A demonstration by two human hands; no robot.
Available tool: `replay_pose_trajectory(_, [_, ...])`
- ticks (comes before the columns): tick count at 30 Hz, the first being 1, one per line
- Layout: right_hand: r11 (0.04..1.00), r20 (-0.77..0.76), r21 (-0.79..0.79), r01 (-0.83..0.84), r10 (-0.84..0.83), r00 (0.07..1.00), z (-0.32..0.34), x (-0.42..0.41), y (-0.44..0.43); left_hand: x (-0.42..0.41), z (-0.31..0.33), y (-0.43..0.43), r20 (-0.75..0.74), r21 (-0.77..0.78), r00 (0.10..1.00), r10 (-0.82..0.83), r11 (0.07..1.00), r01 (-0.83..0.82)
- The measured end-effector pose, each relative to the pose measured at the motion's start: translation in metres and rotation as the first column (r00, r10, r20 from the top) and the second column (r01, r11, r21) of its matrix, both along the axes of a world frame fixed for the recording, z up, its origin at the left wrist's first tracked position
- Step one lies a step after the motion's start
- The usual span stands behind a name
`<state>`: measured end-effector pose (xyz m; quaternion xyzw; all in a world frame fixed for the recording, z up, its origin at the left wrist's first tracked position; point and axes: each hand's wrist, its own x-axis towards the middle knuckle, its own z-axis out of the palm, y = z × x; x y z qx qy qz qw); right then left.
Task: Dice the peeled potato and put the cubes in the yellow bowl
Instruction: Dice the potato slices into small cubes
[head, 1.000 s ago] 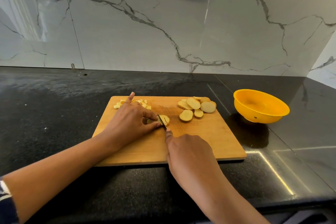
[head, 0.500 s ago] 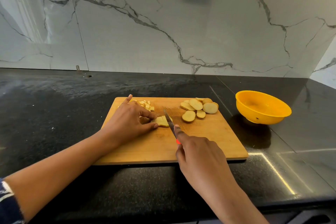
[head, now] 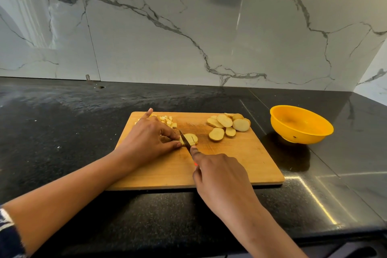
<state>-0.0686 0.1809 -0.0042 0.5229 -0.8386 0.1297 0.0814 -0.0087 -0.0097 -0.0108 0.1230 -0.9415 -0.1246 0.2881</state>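
On the wooden cutting board (head: 240, 165), the left hand (head: 146, 142) pinches a potato slice (head: 191, 138) while the right hand (head: 219, 176) grips a knife (head: 185, 141), blade across it. Cubes (head: 168, 121) and uncut slices (head: 227, 126) lie behind; the yellow bowl (head: 301, 124) sits on the table (head: 62, 132) to the right.

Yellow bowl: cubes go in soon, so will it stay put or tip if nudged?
Probably light: the yellow bowl looks like thin plastic and sits empty. Its base is narrower than its rim, so a push at the rim may tip it. On the glossy countertop it would likely slide.
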Motion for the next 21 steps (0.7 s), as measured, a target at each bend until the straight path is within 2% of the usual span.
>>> replay_pose_trajectory(6, [0.988,-0.048,0.153,0.000,0.007,0.999,0.007,0.002,-0.017,-0.001,0.001,0.001,-0.008,-0.029,1.000,-0.001,1.000,0.000])
replay_pose_trajectory(12, [0.987,-0.033,0.163,-0.017,0.023,0.999,0.005,0.009,0.003,0.000,0.001,0.001,0.010,-0.036,1.000,0.014,0.999,-0.014])
replay_pose_trajectory(16, [0.993,0.015,0.116,-0.010,0.008,1.000,0.006,0.010,0.016,0.004,0.005,0.000,0.040,-0.009,0.999,0.021,1.000,-0.020])
replay_pose_trajectory(21, [1.000,0.039,-0.025,0.006,-0.005,0.999,0.008,0.009,0.017,0.010,0.011,-0.003,0.063,0.041,0.998,0.030,0.999,-0.032])
